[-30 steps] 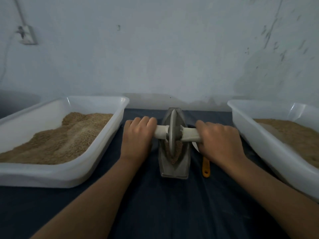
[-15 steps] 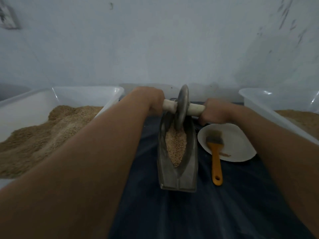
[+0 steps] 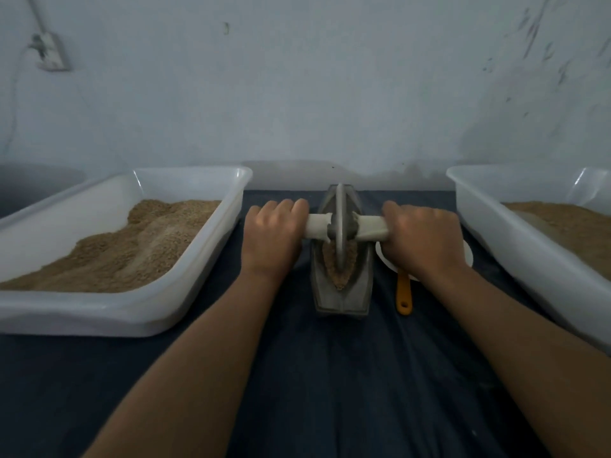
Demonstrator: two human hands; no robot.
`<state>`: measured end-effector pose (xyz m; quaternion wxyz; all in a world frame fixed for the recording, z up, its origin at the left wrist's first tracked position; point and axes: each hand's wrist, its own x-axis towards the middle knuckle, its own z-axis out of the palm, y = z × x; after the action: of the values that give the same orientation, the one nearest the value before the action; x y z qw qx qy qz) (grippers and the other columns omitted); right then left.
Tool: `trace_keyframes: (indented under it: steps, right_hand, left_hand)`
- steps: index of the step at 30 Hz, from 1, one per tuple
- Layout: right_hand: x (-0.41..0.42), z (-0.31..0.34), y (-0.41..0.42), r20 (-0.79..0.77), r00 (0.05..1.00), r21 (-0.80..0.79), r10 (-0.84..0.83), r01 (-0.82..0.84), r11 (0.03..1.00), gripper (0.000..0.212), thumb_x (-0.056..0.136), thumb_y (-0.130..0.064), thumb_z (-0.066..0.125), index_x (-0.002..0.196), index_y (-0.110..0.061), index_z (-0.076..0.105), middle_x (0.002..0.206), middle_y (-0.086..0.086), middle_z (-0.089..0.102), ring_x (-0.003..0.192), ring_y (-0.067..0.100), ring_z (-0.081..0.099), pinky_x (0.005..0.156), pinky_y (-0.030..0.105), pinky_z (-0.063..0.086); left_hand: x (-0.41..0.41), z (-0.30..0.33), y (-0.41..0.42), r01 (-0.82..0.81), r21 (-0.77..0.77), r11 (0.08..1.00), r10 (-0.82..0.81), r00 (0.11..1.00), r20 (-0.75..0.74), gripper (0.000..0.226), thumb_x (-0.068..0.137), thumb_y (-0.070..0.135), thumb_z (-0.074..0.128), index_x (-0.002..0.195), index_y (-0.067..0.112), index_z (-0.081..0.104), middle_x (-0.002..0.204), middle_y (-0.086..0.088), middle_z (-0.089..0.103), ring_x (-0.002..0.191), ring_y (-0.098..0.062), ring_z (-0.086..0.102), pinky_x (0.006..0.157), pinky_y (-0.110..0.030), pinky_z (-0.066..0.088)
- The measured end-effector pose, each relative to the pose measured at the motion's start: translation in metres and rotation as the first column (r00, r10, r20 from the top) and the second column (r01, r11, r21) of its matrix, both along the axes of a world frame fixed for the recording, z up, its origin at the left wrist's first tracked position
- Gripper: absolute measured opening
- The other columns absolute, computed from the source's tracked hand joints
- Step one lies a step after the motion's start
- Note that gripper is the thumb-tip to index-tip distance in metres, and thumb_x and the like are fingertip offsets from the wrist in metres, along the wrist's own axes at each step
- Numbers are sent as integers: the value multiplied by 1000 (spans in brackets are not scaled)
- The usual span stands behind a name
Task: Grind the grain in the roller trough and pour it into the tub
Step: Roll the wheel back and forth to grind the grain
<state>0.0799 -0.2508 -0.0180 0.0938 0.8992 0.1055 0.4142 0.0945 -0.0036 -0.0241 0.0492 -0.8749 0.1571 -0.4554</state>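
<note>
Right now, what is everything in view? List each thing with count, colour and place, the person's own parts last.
roller trough: 1, grey metal, centre of cloth
roller wheel: 1, grey disc with pale handles, upright in the trough
grain: brown, in the trough
tubs: 2, white, left tub and right tub, each holding brown meal
brush: 1, orange handle, right of trough
plate: 1, white, under the right hand
cloth: dark blue, covering the table
wall socket: 1, upper left wall
left hand: grips left handle
right hand: grips right handle

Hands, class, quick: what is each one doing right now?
Left hand: closed, gripping the roller handle.
Right hand: closed, gripping the handle's other end.
</note>
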Motion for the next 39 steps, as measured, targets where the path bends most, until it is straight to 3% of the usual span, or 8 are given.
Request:
trace_keyframes:
  steps: [4,8,13,18,22,27,32,39]
  right_hand:
    - [25,8,-3,-158,984,-14,-86,85,996,32,75,-40,70,71,-25,41,56,-6,38,49,21,37,51,26,19]
    - [75,38,-8,-504,859,34,-91,125,992,29,75,-50,71,76,-27,54,70,-4,56,58,15,53,49,25,32]
    - [116,56,-11,-735,678,201,8,206,958,27,68,-30,78,82,-17,58,80,5,65,66,22,64,53,26,40]
    - [96,57,-6,-683,730,158,-34,193,968,25,70,-36,76,77,-19,58,74,3,64,61,20,62,52,25,39]
    - [46,35,0,-329,936,-40,-123,116,992,28,70,-43,72,70,-21,55,62,-2,58,50,17,50,47,24,29]
    - [-7,-1,4,52,999,47,-3,0,999,18,68,-13,67,69,-15,49,54,5,52,41,24,44,47,24,22]
    - [6,-5,-3,-36,998,79,-58,61,995,26,71,-27,70,73,-21,46,56,1,46,46,24,42,50,26,21]
    - [89,43,-9,-613,787,143,-64,190,971,26,71,-40,73,81,-22,58,74,1,62,62,21,60,52,27,39]
  left_hand:
    - [26,12,-4,-14,3,1000,14,982,-187,11,81,13,66,87,17,57,76,-8,64,68,-32,62,58,-35,41]
    - [77,51,-13,-45,133,990,112,828,-550,24,82,32,67,105,28,67,100,-6,68,95,-32,67,70,-37,43]
    - [119,78,-24,-46,122,991,124,627,-769,17,78,24,71,89,24,59,75,2,56,64,-19,56,62,-29,44]
    - [97,63,-16,-44,115,992,105,788,-606,13,83,34,64,96,32,64,91,0,64,80,-26,61,69,-36,43]
    - [40,15,-8,-52,-17,998,47,972,-230,3,84,20,64,85,19,61,76,-5,66,67,-32,64,55,-35,42]
    - [-1,-2,-2,44,-43,998,-40,995,96,17,80,0,53,76,16,49,65,-6,52,57,-27,48,54,-34,29]
    - [9,8,-4,41,-27,999,-43,996,-84,10,81,8,59,80,16,54,72,-8,61,65,-32,59,58,-39,43]
    - [90,60,-19,-54,156,986,134,813,-566,33,82,41,64,112,28,69,106,-7,69,98,-35,66,76,-39,44]
